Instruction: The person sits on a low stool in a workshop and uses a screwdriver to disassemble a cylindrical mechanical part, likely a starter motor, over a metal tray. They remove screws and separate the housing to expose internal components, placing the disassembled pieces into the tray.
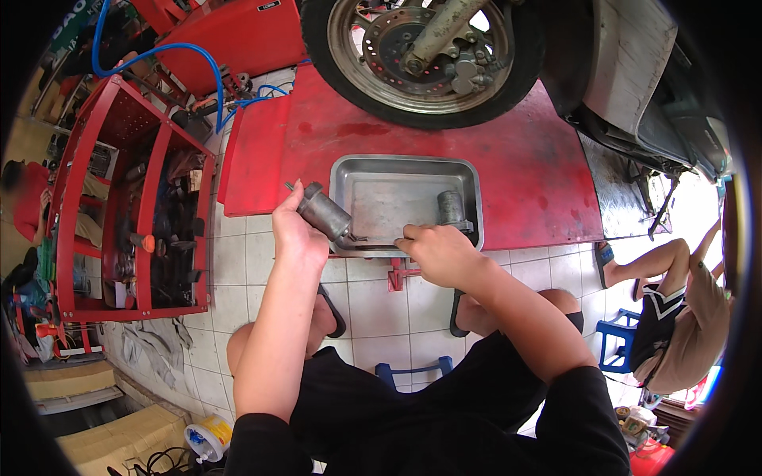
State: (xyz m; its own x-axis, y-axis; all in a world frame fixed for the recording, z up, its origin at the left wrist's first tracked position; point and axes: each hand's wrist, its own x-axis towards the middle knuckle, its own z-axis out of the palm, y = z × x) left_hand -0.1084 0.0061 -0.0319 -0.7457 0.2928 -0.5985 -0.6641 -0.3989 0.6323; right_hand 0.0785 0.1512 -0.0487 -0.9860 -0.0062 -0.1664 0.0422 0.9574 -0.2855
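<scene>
- Over the left side of a shallow metal tray (393, 190), a grey metal cylinder (325, 216) hung tilted in the left hand (300, 236), its lower end towards the tray's middle.
- That hand was wrapped round it from beneath, with the thumb near the upper end.
- The right hand (442, 255) was at the tray's near rim with its fingers curled; from where I stood, I couldn't tell whether they pinched anything.
- A second cylinder (451, 208) sat inside the tray, on the right, near the right hand.
- The tray itself rested on the red platform (528, 178), below a tyre (341, 91).
- To my eye the held piece looked solid and stiff, probably heavy for its size, and not likely to give under a squeeze.
- Its smooth, rounded side might have turned slippery if oily, so I'd have gripped the broad middle of the body with the palm underneath.
- The slim parts at its ends looked easier to bend, and I judged them poor handholds.
</scene>
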